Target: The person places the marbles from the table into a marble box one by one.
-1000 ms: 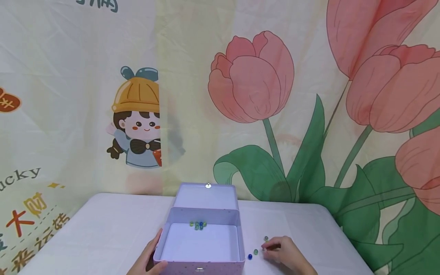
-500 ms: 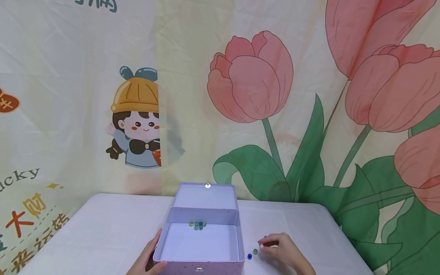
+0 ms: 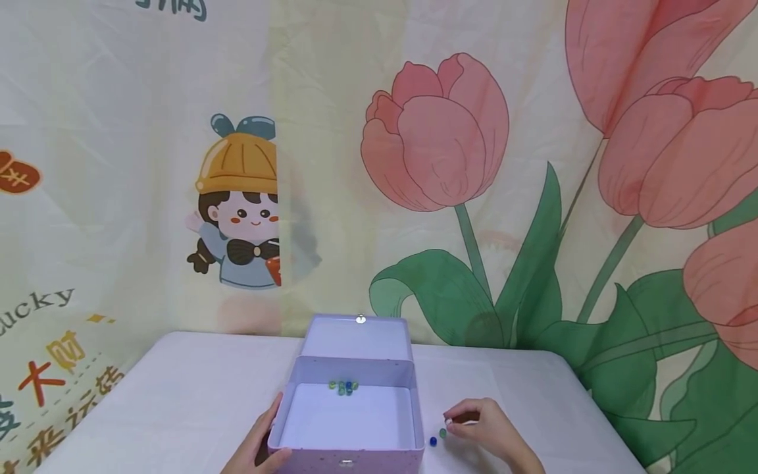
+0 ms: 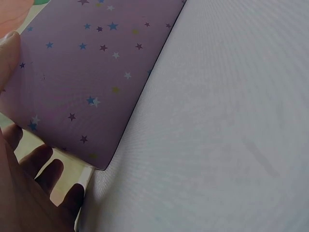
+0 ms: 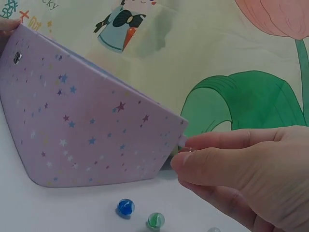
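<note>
A lilac box [image 3: 346, 421] with its lid up stands on the table, several green, yellowish and blue marbles [image 3: 348, 387] lying near its back wall. The left hand [image 3: 257, 440] grips the box's front left corner, thumb at the front; in the left wrist view, the hand [image 4: 24, 188] spans the starred side [image 4: 96, 72]. Right of the box, the right hand [image 3: 488, 431] pinches a small pale marble [image 3: 448, 422] between thumb and fingertips. A blue marble [image 5: 126, 207] and a green one [image 5: 156, 221] lie below the right hand [image 5: 236, 169] in the right wrist view.
Another pale marble [image 5: 214, 230] shows at the lower edge of the right wrist view. A white cloth covers the table [image 3: 195, 395]. Behind it hangs a backdrop [image 3: 331, 164] with tulips and a cartoon figure. The raised lid [image 3: 357, 337] leans back near this backdrop.
The right hand has risen slightly and moved left with the pinched marble. A marble seen behind this hand earlier is out of sight in the head view. The left hand keeps its grip.
</note>
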`<state>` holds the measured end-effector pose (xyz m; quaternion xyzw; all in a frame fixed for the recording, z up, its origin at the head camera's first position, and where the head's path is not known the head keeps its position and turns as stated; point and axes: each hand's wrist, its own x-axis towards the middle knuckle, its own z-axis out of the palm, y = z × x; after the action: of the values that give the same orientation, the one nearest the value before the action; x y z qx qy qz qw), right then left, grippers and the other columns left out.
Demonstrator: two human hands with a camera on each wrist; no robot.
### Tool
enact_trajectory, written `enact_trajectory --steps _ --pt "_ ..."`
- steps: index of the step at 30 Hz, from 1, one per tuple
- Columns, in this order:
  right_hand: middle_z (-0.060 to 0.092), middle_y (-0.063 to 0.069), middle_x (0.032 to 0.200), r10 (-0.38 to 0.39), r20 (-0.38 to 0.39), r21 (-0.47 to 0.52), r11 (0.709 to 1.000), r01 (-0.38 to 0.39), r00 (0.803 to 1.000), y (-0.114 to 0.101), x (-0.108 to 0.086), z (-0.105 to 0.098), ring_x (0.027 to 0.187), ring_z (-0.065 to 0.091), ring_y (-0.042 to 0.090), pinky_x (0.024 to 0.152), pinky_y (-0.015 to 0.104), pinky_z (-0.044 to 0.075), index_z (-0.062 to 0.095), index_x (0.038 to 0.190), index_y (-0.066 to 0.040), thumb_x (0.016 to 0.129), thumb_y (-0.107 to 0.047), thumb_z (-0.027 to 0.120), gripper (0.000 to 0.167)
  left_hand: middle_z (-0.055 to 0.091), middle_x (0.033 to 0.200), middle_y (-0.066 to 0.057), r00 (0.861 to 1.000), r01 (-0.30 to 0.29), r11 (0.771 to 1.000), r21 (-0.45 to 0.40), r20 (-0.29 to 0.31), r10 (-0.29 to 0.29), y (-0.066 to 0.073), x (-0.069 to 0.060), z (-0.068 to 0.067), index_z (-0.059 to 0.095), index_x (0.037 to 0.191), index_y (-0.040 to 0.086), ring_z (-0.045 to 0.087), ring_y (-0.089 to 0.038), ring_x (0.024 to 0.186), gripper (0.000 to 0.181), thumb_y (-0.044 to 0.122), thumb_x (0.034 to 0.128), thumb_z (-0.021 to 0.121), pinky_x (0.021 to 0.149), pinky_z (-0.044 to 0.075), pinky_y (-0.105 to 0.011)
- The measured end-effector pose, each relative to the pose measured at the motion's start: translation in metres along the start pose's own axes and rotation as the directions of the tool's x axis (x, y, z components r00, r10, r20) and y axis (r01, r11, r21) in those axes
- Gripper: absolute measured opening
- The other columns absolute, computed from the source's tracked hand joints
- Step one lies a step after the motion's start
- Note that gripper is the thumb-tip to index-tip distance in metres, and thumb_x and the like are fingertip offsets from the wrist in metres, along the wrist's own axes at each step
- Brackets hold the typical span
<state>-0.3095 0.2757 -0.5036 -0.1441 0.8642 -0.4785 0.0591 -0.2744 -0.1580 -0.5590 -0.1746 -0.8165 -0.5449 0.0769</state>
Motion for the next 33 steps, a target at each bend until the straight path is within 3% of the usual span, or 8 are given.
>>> enact_trajectory --steps 4,11,16,20,25,33 --pt "0.070 0.003 0.095 0.008 0.001 0.018 1.000 -0.008 1.000 -0.006 -0.002 -0.005 0.087 0.063 0.014 0.074 0.023 0.054 0.071 0.101 -0.001 0.081 -0.020 0.076 0.028 0.026 0.144 -0.029 0.999 -0.021 0.999 -0.042 0.042 0.023 -0.001 0.000 0.002 0.011 0.153 0.006 0.043 -0.002 0.118 0.079 0.008 0.0898 0.058 0.088 0.042 -0.016" --pt "0.068 0.006 0.096 0.009 -0.036 0.068 0.998 -0.006 0.999 -0.025 -0.006 -0.016 0.090 0.063 0.018 0.076 0.026 0.055 0.071 0.099 -0.004 0.081 -0.019 0.075 0.024 0.024 0.146 -0.028 0.998 0.060 0.995 -0.080 0.038 -0.057 0.005 0.000 0.001 0.011 0.153 0.007 0.044 -0.010 0.118 0.078 0.010 0.0903 0.058 0.087 0.043 -0.017" --pt "0.068 0.005 0.097 -0.006 -0.022 0.066 0.998 0.007 1.000 -0.041 -0.001 -0.016 0.090 0.063 0.017 0.075 0.027 0.055 0.071 0.098 -0.008 0.082 -0.022 0.075 0.022 0.024 0.148 -0.026 0.996 0.089 0.994 -0.061 0.030 -0.087 0.009 0.001 0.000 0.013 0.153 0.007 0.042 -0.008 0.120 0.079 0.012 0.0900 0.059 0.089 0.042 -0.018" --pt "0.068 0.006 0.099 -0.082 0.027 0.067 0.995 0.080 0.996 -0.053 0.015 -0.008 0.090 0.063 0.017 0.077 0.025 0.055 0.071 0.099 -0.010 0.083 -0.020 0.073 0.019 0.025 0.148 -0.025 0.997 0.079 0.996 -0.036 0.016 -0.079 0.006 0.001 -0.001 0.013 0.153 0.008 0.041 -0.007 0.121 0.079 0.013 0.0898 0.060 0.089 0.041 -0.017" --pt "0.069 0.006 0.101 -0.180 0.107 0.068 0.982 0.174 0.978 -0.067 0.047 0.008 0.092 0.063 0.012 0.081 0.022 0.053 0.073 0.102 -0.011 0.084 -0.017 0.072 0.018 0.027 0.148 -0.025 0.997 0.076 0.997 -0.013 -0.001 -0.076 0.002 0.002 -0.001 0.014 0.153 0.010 0.041 -0.007 0.122 0.079 0.013 0.0900 0.061 0.089 0.041 -0.017" --pt "0.070 0.001 0.100 -0.231 0.224 0.062 0.973 0.222 0.947 -0.083 0.093 0.038 0.091 0.063 0.012 0.078 0.023 0.052 0.075 0.102 -0.015 0.084 -0.018 0.072 0.018 0.024 0.147 -0.027 0.998 0.053 0.994 -0.099 0.020 -0.051 0.002 0.001 0.000 0.012 0.152 0.005 0.044 -0.009 0.120 0.079 0.006 0.0893 0.059 0.089 0.041 -0.016"
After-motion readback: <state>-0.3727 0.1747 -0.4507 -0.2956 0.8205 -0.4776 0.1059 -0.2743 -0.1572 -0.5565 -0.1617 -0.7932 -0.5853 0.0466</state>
